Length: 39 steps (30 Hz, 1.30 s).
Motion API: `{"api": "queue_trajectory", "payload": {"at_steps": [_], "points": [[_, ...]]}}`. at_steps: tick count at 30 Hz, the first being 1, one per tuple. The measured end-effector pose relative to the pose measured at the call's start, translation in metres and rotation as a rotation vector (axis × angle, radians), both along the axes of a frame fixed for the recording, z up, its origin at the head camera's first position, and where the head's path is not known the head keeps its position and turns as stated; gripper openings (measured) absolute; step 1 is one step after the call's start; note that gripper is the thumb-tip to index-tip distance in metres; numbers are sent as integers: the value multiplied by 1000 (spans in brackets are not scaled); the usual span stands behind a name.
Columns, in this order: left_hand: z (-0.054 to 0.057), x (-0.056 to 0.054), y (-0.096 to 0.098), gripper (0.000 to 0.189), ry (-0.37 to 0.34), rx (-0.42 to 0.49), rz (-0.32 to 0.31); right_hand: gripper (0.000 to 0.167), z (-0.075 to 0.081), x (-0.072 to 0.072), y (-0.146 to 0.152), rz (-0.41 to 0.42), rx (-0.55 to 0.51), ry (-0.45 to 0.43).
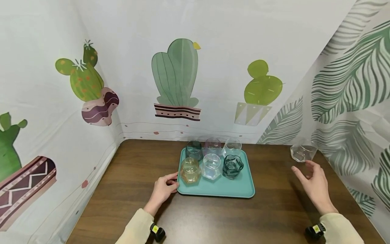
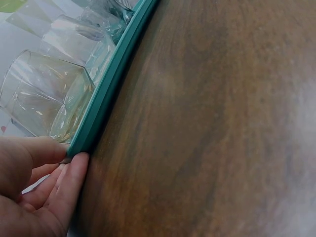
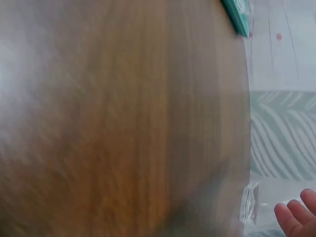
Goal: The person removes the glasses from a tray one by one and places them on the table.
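My left hand [image 1: 162, 188] pinches the front part of the left rim of a teal tray [image 1: 213, 191]. In the left wrist view, thumb and fingers meet at the tray's corner, beside an amber glass [image 2: 47, 96]. Several drinking glasses stand on the tray in two rows. In front are the amber one, a clear glass [image 1: 211, 166] and a dark teal wavy glass [image 1: 233, 166]. Behind them are a dark glass [image 1: 194, 149], a pinkish glass [image 1: 212, 146] and another clear one [image 1: 233, 146]. Over on the right, my right hand [image 1: 315, 187] extends spread fingers near a lone clear glass [image 1: 303, 151], holding nothing.
The brown wooden table [image 1: 201, 217] ends at a white cloth backdrop [image 1: 219, 84] printed with cacti. A leaf-patterned cloth [image 1: 350, 135] borders the right side, close to the lone glass. Bare wood lies between the tray and my right hand.
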<state>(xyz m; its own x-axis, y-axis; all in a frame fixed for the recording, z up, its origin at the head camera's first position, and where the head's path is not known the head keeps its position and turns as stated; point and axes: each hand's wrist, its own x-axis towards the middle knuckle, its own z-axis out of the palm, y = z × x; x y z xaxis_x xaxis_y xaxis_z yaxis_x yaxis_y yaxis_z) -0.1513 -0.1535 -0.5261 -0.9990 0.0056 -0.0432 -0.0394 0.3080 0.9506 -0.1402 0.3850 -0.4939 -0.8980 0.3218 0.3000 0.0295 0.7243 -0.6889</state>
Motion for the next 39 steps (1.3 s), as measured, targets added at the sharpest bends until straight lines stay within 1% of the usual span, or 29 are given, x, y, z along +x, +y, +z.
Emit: {"api": "queue_trajectory", "payload": {"at_steps": [6, 11, 15, 20, 23, 32, 39], "points": [[-1, -1, -2, 42, 12, -4, -1, 64, 5, 7, -19, 23, -27, 12], [-2, -3, -2, 41, 4, -1, 12, 63, 10, 12, -34, 48, -45, 19], [-3, -4, -2, 41, 1, 2, 15, 62, 11, 16, -45, 80, -42, 46], [-2, -4, -1, 41, 0, 17, 13, 61, 11, 19, -58, 129, -21, 100], [-1, -3, -1, 41, 2, 22, 12, 61, 10, 21, -66, 152, -13, 112], [-1, -1, 0, 41, 18, 18, 8, 59, 5, 22, -86, 191, -31, 122], [-4, -2, 0, 41, 13, 10, 7, 58, 1, 22, -101, 233, -71, 99]]}}
